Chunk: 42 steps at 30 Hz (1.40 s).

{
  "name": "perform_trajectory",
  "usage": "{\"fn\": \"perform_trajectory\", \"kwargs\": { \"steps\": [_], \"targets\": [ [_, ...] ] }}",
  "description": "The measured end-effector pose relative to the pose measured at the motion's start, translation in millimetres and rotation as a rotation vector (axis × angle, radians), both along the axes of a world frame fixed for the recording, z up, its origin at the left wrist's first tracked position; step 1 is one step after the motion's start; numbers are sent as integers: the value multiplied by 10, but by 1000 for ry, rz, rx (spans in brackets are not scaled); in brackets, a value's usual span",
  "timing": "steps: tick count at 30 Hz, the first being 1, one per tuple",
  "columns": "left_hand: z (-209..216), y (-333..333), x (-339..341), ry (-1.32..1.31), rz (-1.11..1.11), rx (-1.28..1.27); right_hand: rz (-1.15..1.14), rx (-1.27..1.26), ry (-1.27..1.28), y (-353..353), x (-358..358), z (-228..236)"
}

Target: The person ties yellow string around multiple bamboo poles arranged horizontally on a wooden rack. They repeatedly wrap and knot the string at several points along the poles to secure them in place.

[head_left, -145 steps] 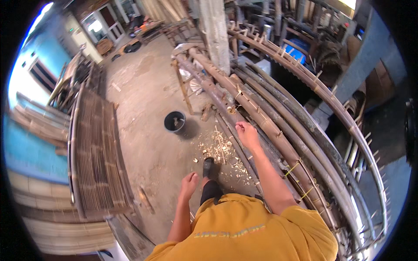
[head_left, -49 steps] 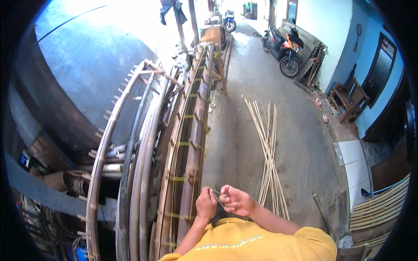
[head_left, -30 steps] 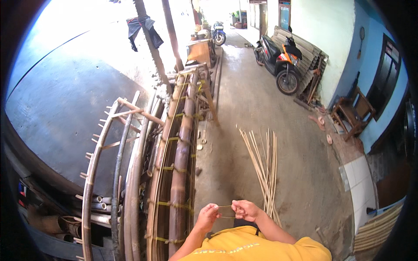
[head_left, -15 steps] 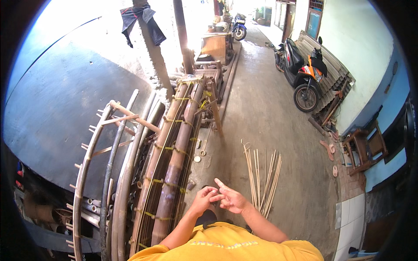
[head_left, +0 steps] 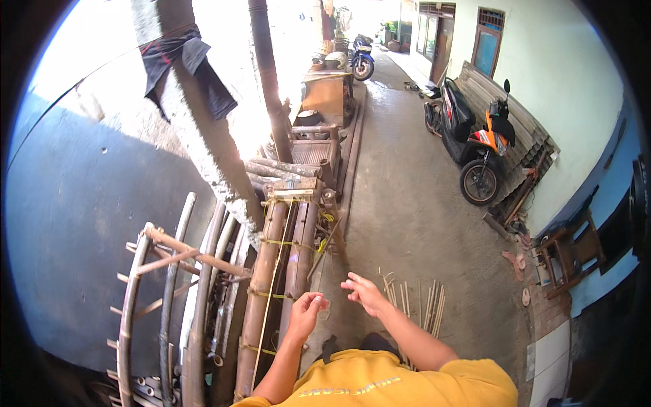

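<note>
My left hand (head_left: 307, 316) is closed in a pinch beside a long bamboo bundle. Something small and see-through, with a hint of red, shows at its fingertips; its kind is too small to make out. My right hand (head_left: 365, 295) is held a little to the right, fingers stretched out and nothing in them. Between the two hands lies a narrow gap. The bamboo bundle (head_left: 265, 268), of brown poles bound with yellow ties, runs forward along my left. Several thin bamboo sticks (head_left: 434, 305) lie on the ground beyond my right forearm.
A curved bamboo frame with pegs (head_left: 127, 319) leans at the left by a dark wall (head_left: 88, 251). An orange and black scooter (head_left: 480, 146) stands at the right, next to corrugated sheets (head_left: 536, 132). A wooden chair (head_left: 569, 251) and pink sandals (head_left: 515, 260) are nearer.
My hands were close together with fingers touching; now they are apart, the left further left and the right slightly further right. The view has tilted up.
</note>
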<state>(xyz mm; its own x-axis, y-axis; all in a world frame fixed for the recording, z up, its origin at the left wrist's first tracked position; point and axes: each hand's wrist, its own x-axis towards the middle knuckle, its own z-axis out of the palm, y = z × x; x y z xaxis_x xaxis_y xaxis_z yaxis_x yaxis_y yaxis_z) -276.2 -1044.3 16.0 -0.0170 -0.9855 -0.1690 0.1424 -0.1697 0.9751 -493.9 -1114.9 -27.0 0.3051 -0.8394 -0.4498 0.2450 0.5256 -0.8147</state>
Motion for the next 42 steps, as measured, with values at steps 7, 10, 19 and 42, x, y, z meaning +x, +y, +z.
{"fn": "perform_trajectory", "kwargs": {
  "steps": [7,10,19,42],
  "targets": [
    [212,-1146,-94,-213,70,-31,-47,-92,114,-2130,508,-512],
    [73,-1584,-209,-140,193,30,100,-116,274,-2805,636,-527],
    [47,-2746,-538,-114,548,178,558,-540,246,-3270,370,-951],
    [-131,-3202,-176,-338,728,213,1361,-1310,740,-3711,455,404]
  ]
}}
